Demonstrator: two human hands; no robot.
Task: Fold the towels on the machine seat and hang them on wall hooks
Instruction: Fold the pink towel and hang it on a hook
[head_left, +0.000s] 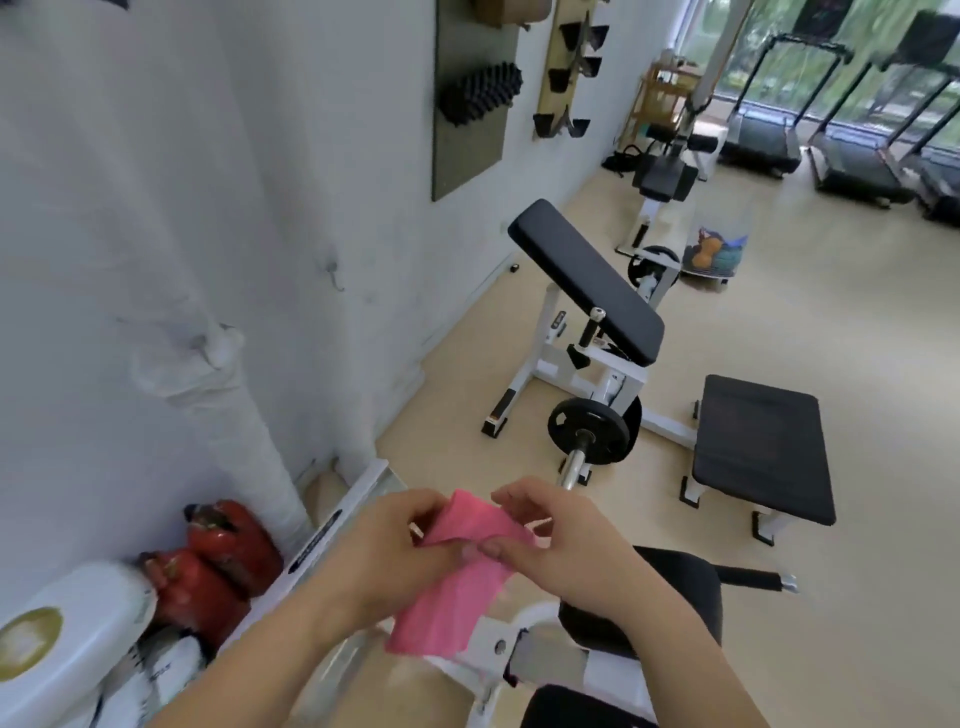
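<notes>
Gym floor (779, 322), basket (730, 221) of coloured items (709, 250) (blurred); pink towel (452, 587) pinched by left hand (395, 540), right hand (561, 540).

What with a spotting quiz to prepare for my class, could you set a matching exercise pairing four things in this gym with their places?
Things:
1. towel
2. plate
3. roller
4. treadmills

Places:
a. by the windows
b. on a bar
c. pinched between the left hand and right hand
d. on the dark wall panel

Pairs: 1-c, 2-b, 3-d, 4-a
</notes>
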